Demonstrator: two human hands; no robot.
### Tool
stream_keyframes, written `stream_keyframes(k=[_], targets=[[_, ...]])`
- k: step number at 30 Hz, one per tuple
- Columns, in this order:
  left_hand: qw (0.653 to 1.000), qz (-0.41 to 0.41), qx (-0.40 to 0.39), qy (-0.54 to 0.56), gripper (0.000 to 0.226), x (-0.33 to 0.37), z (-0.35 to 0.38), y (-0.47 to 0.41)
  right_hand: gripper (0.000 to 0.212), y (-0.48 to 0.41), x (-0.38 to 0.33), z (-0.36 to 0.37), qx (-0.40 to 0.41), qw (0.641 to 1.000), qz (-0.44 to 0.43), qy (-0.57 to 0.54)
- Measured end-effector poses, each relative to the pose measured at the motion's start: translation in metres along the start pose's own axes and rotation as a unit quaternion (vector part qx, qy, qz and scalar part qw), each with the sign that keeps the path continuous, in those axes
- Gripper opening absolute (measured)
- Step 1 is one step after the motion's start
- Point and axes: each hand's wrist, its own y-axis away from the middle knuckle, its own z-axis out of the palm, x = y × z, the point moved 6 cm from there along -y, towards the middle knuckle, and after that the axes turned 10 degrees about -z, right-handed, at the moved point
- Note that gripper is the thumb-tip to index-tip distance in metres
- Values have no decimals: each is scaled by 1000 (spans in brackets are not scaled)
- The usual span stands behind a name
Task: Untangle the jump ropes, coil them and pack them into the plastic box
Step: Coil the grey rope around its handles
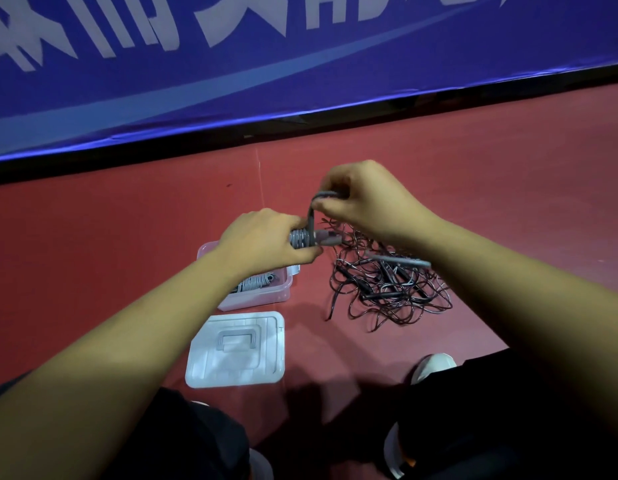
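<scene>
Clutching coiled grey rope (300,239), left grip (262,239); right grip (366,199) pinching its free strand (311,216) above tangled ropes (387,289).

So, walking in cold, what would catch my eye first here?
The two hands in the middle: the left hand grips a grey rope coil while the right hand pinches its loose end just above. To their right a dark tangle of ropes sprawls on the red floor. Under the left hand sits the plastic box with one coiled rope inside, its white lid lying off, nearer the person.
</scene>
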Motion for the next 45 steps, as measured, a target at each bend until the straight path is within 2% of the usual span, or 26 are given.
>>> stream_keyframes(k=[4, 7, 9, 10, 12, 13, 17, 19, 23, 25, 27, 29, 31, 35, 37, 40, 45], targets=[[997, 71, -31, 27, 27, -4, -3, 2, 21, 2, 14, -7, 25, 999, 18, -25], [992, 107, -46, 56, 41, -12, -7, 0, 19, 3, 19, -1, 24, 999, 8, -26], [981, 97, -68, 153, 44, -15, -11, 1, 15, 3, 20, 1, 30, 999, 2, -35], [960, 84, -92, 250, 41, -15, -13, 2, 13, 3, 19, 1, 34, 999, -4, -36], [881, 64, -131, 449, 29, -14, -16, 3, 13, 2, 18, 0, 39, 998, -13, -38], [848, 63, -128, 510, 27, -13, -19, 3, 14, 2, 18, 0, 38, 999, -11, -36], [737, 28, -102, 668, 48, -19, -26, -5, 17, 4, 23, 12, -17, 1000, 11, -7], [715, 3, -95, 693, 46, -25, -26, -7, 17, 6, 24, 18, -47, 999, 17, -14], [728, -77, -65, 679, 27, -34, -21, -10, 16, 5, 26, 18, -79, 996, 38, -3], [720, -93, -55, 686, 21, -39, -22, -13, 15, 7, 30, 16, -104, 993, 53, 7], [727, -115, -47, 675, 16, -46, -21, -16, 15, 8, 32, 12, -112, 992, 59, 6], [770, -154, -24, 619, 16, -58, -16, -20, 17, 6, 29, 8, -116, 992, 55, 7], [834, -179, 15, 521, 20, -71, -9, -24, 20, 4, 21, 12, -138, 989, 44, 6], [946, -175, 89, 257, 30, -75, -10, -24, 24, 5, 3, 26, -159, 987, 28, 4], [967, -168, 106, 162, 29, -68, -12, -20, 24, 3, -2, 25, -149, 988, 25, 1], [979, -162, 97, 71, 30, -59, -8, -19, 26, 5, -11, 29, -167, 986, 4, -2], [989, -150, 6, 5, 30, -45, 6, -18, 24, 9, -19, 26, -147, 989, -16, -14]])
